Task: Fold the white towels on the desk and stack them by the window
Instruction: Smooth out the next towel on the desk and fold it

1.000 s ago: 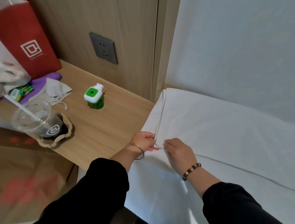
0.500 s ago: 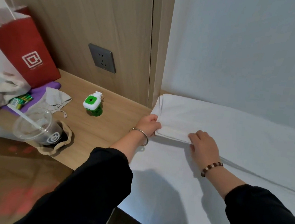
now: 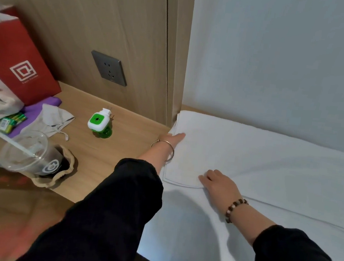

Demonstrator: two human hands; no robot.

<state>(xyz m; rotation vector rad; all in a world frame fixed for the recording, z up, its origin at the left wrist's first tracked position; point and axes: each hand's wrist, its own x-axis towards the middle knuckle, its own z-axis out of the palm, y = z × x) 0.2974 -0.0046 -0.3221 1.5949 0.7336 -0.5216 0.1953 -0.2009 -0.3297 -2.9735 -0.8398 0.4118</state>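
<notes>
Both hands flat on white towel: left hand, right hand.

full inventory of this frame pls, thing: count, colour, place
white towel: 1 seen, white, spread over desk's right part, left end folded over
desk: 1, light wood, along the wall
paper bag: 1, red, far left
plastic cup: 1, clear with straw, near-left desk edge
plug-in device: 1, green and white, desk middle
wall socket: 1, grey, wood panel
purple item: 1, purple, beside bag
pouch: 1, grey, on purple item
batteries: pack, green, left
left hand: flat at towel's left edge
right hand: flat on folded corner
</notes>
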